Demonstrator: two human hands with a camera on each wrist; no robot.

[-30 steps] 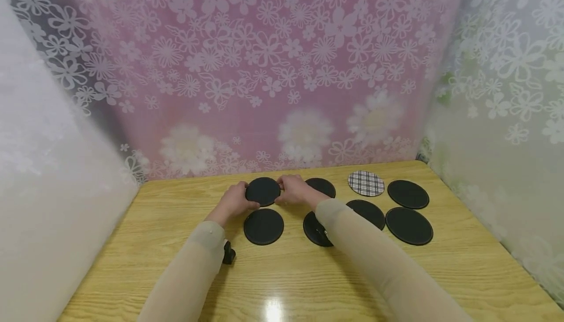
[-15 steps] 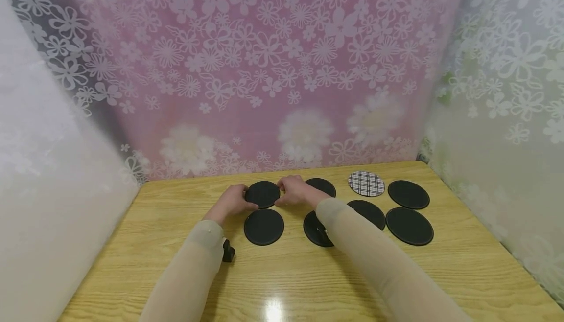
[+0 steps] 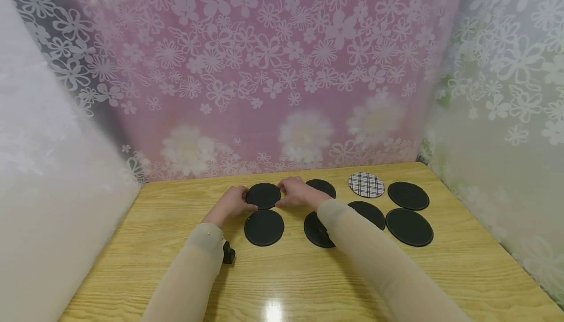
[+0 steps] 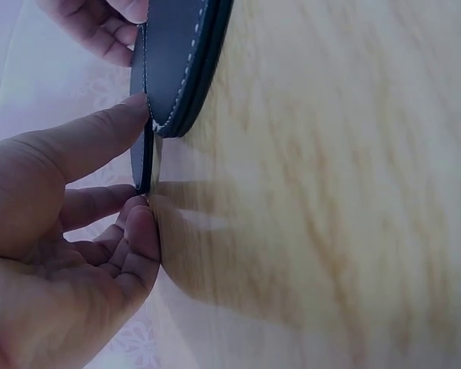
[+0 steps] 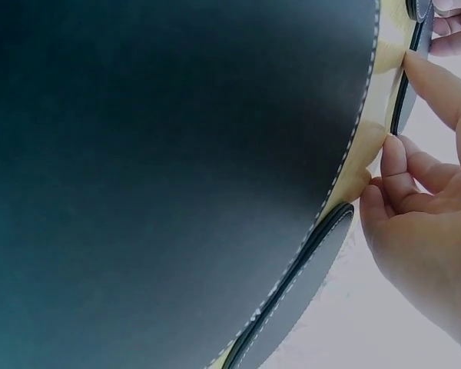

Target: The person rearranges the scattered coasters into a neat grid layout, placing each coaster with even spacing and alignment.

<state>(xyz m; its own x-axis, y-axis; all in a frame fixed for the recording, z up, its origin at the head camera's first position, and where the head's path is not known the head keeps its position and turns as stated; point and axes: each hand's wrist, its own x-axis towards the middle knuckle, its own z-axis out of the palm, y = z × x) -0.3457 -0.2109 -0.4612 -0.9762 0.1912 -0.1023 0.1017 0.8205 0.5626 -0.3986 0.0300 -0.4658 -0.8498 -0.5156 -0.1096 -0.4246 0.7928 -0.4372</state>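
A round black coaster (image 3: pixel 263 195) with white stitching lies at the back of the table, between my two hands. My left hand (image 3: pixel 231 201) holds its left edge, the thumb at the near side and the fingertips farther back, as the left wrist view also shows of this coaster (image 4: pixel 140 157). At its right edge my right hand (image 3: pixel 296 192) grips with thumb and fingertips; the right wrist view has the coaster's rim (image 5: pixel 406 96) there. Directly in front lies a second black coaster (image 3: pixel 264 227), its edge close to the held one.
Right of these, a back coaster (image 3: pixel 323 187) and a front coaster (image 3: pixel 314 229) are partly hidden by my right arm. Farther right lie a plaid-faced coaster (image 3: pixel 366 185) and several black ones (image 3: pixel 409 226). Flowered curtains (image 3: pixel 264 92) stand around the wooden table (image 3: pixel 176 199).
The coaster between my hands has come slightly toward me and down, nearer the front coaster. Both hands stay at its edges, the left lowering a little with it.
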